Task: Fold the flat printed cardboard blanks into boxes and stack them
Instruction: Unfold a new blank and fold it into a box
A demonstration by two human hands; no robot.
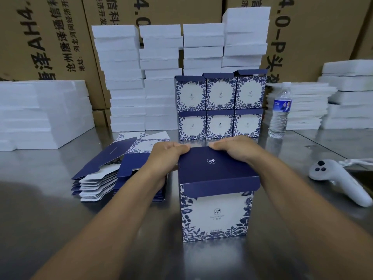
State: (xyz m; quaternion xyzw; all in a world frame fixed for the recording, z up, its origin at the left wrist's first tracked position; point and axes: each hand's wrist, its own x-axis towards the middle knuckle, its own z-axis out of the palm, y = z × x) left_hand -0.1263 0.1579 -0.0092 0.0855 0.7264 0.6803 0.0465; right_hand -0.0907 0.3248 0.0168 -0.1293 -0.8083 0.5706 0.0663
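Printed box (pixel 216 215) upright on steel table (pixel 60 229), dead centre. Navy lid (pixel 214 164) folded down over the top, its front flap lying outside the front panel.

Left hand (pixel 167 156) at lid's far left corner, fingers curled over the far edge, gripping. Right hand (pixel 236 148) at far right corner, curled over the same edge, gripping.

Behind box: finished boxes (pixel 220 106), two rows of three, one row on the other, just past the fingertips; only a narrow strip of table between.

Left of box: pile of flat blanks (pixel 113 172), fanned, edges ragged, just beside and partly under the left forearm. Tight on that side.

Right of box: open steel, then white controller (pixel 339 178), well apart. Water bottle (pixel 280 112) farther back, just beside the finished boxes.

In front of box: open table between the two forearms.

Far behind and to both sides: white foam slabs (pixel 121 77) in tall stacks, brown cartons (pixel 50 37) as back wall.
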